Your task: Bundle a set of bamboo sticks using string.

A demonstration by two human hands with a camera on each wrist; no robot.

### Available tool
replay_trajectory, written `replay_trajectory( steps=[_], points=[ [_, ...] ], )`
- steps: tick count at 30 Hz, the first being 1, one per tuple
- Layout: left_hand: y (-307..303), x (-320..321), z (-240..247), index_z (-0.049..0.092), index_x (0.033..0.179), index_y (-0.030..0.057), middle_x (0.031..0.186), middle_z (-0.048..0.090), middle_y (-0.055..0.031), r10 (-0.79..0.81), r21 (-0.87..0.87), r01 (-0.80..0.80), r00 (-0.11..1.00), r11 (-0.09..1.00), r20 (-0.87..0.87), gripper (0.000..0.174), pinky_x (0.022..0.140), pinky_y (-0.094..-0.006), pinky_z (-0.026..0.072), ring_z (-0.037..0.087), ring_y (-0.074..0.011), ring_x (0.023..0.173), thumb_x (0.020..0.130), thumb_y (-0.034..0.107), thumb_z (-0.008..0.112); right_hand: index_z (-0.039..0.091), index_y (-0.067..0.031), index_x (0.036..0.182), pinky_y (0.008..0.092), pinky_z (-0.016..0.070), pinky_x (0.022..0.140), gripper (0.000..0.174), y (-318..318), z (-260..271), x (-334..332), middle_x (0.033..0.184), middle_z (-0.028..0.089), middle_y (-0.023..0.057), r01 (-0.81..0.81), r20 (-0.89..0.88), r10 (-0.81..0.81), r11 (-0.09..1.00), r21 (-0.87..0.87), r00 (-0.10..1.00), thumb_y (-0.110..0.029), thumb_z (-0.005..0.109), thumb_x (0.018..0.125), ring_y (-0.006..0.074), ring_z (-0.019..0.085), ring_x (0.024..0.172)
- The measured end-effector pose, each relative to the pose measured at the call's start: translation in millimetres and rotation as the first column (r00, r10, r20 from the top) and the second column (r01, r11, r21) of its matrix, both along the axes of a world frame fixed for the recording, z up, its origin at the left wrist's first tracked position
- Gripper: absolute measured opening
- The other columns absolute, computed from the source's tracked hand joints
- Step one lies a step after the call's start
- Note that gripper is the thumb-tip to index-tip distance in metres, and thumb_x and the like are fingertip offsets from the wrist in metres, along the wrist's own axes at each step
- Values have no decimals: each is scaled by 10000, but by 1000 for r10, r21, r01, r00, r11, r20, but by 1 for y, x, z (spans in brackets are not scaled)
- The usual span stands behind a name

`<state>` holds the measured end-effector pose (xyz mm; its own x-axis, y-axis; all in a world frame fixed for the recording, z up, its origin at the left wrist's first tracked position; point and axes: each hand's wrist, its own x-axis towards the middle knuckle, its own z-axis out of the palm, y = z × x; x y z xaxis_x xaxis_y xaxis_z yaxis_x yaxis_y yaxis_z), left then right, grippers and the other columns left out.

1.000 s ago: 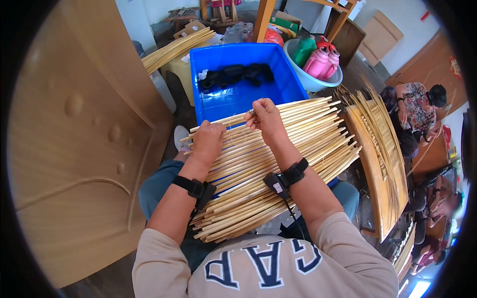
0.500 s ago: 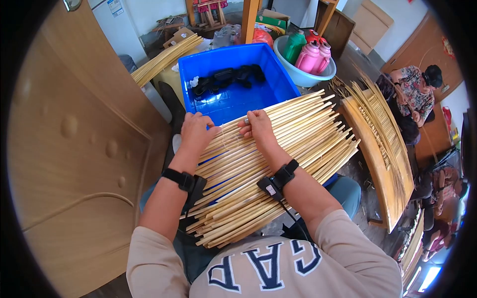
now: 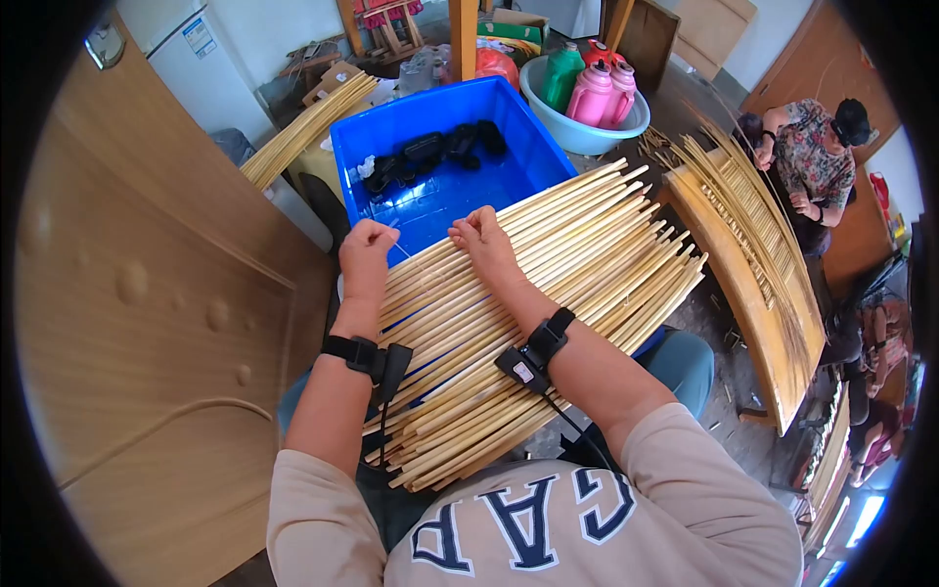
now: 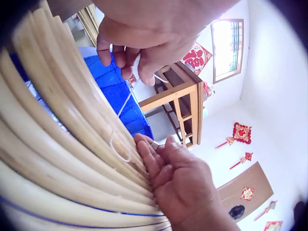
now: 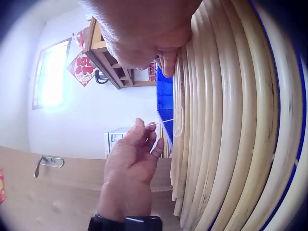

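Note:
Across the person's lap lies a mat of pale, round sticks [image 3: 528, 323] set side by side. At its far left edge the left hand [image 3: 366, 256] pinches a thin white string [image 4: 125, 103] between thumb and fingertips. That string runs taut to the outermost sticks, with a loose loop lying over them. The right hand [image 3: 486, 249] is at the far edge, its fingertips right at the outermost stick [image 5: 179, 91]. A small silvery bit [image 4: 155, 143] shows at its index finger; I cannot tell whether it is worn or held.
Beyond the mat stands a blue tub [image 3: 357, 132] with black items inside. A pale basin [image 3: 611, 142] holds several flasks [image 3: 589, 96]. A wooden door [image 3: 147, 293] is close on the left. To the right are a curved wooden bench [image 3: 758, 338] with sticks and a seated person [image 3: 817, 161].
The left hand has drawn away to the left, pulling the string tighter. The right hand has come down to the mat's far edge. The head view has shifted slightly.

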<state>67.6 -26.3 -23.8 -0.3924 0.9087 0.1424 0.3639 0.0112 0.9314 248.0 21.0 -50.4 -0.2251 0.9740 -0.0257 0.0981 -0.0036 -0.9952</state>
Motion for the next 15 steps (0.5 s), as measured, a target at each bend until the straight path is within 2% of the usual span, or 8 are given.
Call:
replay_trajectory(
  steps=[1,3,4,11,15],
  points=[
    [1,-4,2,634,733,48,695,577,-14,-9,-1,9,1000,1000,-6,80,629,-270,401,504,-130,672,728,111,684,411,-22,926,217,501,755,119,-1,2,1,933,566,107,9,-6,-9,1000,-1,1000,-116,483,935,132,597,896],
    [-1,-13,11,628,767,58,722,578,18,29,66,-52,950,997,310,48,615,-222,387,490,-65,672,775,95,658,415,-23,919,216,501,755,126,0,1,0,911,567,100,8,-9,-8,1000,0,1000,-126,487,935,132,600,885],
    [-2,-19,16,625,787,77,765,601,12,63,103,-114,911,988,408,24,628,-210,395,508,-61,697,802,90,638,415,-23,919,216,501,755,126,0,1,0,911,567,100,6,-9,-6,1000,0,1000,-126,487,935,132,600,885],
    [-12,-34,52,594,810,67,818,635,-54,13,188,-158,798,969,603,48,615,-210,446,561,-92,719,852,87,605,424,-23,922,217,504,739,138,0,2,-2,883,576,91,37,3,-37,999,13,999,-138,500,930,127,611,859],
    [-14,-40,58,584,829,62,825,639,-83,10,228,-194,782,954,623,43,592,-227,484,588,-118,716,861,88,595,427,-25,917,220,506,738,139,-1,3,-1,879,581,90,42,14,-43,999,12,999,-139,505,928,129,615,867]
  ],
)
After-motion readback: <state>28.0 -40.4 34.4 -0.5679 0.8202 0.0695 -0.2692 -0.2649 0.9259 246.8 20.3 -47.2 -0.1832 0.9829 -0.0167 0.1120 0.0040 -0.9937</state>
